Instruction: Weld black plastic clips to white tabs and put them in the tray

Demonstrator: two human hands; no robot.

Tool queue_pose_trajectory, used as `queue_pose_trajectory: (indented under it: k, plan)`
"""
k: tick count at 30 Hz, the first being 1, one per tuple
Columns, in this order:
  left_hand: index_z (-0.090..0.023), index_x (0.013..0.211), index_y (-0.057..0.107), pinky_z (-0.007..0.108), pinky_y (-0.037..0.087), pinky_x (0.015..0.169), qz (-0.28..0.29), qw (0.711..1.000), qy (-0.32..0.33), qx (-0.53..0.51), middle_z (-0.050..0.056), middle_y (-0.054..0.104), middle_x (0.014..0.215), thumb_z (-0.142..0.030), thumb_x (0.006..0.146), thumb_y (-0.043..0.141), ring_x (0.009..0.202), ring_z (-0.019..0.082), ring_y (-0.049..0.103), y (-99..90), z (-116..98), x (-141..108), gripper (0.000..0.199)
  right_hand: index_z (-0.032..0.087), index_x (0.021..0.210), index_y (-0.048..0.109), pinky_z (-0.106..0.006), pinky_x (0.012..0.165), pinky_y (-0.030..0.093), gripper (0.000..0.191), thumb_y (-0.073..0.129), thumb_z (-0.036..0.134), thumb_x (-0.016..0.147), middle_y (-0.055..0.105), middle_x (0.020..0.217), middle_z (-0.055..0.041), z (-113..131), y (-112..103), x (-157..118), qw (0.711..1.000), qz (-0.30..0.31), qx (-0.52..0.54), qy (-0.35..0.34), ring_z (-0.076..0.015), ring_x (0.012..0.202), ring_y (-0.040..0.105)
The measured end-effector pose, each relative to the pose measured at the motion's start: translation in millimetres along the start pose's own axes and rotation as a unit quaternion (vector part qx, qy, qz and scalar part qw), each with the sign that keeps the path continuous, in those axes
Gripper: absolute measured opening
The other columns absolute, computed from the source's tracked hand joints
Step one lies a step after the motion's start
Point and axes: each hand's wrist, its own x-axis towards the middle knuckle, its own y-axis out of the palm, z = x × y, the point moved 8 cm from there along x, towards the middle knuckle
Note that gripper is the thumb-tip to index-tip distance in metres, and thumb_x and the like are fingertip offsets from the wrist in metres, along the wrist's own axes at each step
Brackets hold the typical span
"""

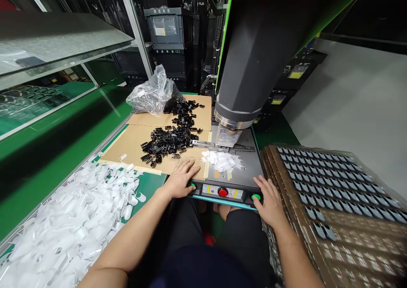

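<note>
My left hand (182, 179) lies on the front corner of the machine base, fingers stretched over the cardboard (124, 142), its thumb at the left green button (192, 185). At the right green button (255, 197) is the thumb of my right hand (269, 201), whose other fingers extend along the base's edge. Between them sits a red button (223, 192). Several white plastic pieces (222, 161) lie on the metal plate (251, 169) below the machine head (227, 135). Left of that head, small black clip-like parts (173, 139) are heaped on the cardboard.
A large pile of white plastic pieces (73, 211) covers the green bench at left. A clear plastic bag (155, 93) stands behind the black parts. Stacked brown trays (356, 237) with rows of grey-black parts are at right. Grey crates (165, 27) stand behind.
</note>
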Motion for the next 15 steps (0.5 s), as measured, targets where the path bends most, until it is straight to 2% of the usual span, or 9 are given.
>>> queue_pose_trajectory:
  k: [4,7,11,15]
  plan:
    - [-0.028,0.167,0.047,0.064,0.02,0.136,-0.022,1.0,0.002,-0.007,0.015,0.035,0.177,-0.048,0.089,0.081,0.165,0.041,0.027,-2.6,-1,-2,0.087,0.029,0.157,0.053,-0.065,0.129,0.035,0.056,0.053,0.032,0.101,0.055,0.163,-0.0071,4,-5,8,0.999,-0.039,0.008,0.003,-0.0377,0.162,0.035]
    - [-0.028,0.163,0.051,0.064,0.022,0.135,-0.039,0.999,0.0,-0.01,0.015,0.039,0.174,-0.059,0.095,0.072,0.163,0.04,0.031,-2.8,-3,-2,0.078,0.027,0.158,0.052,-0.063,0.13,0.035,0.055,0.052,0.036,0.104,0.059,0.159,-0.0097,13,-4,24,0.999,-0.05,0.02,0.003,-0.0363,0.16,0.038]
    - [-0.023,0.167,0.045,0.062,0.027,0.133,-0.055,0.998,-0.027,-0.016,0.018,0.041,0.173,-0.069,0.1,0.059,0.161,0.04,0.035,0.5,-5,10,0.082,0.021,0.166,0.042,-0.06,0.132,0.032,0.065,0.05,0.041,0.104,0.049,0.168,-0.0127,32,10,64,1.0,-0.005,0.027,-0.009,-0.0351,0.163,0.034]
    - [-0.017,0.173,0.03,0.057,0.026,0.134,-0.053,0.997,-0.056,-0.008,0.021,0.028,0.179,-0.078,0.096,0.055,0.166,0.041,0.026,5.6,-13,44,0.1,0.016,0.171,0.032,-0.058,0.135,0.026,0.075,0.046,0.047,0.104,0.034,0.177,-0.0155,46,35,106,0.998,0.064,0.007,0.008,-0.0354,0.167,0.025]
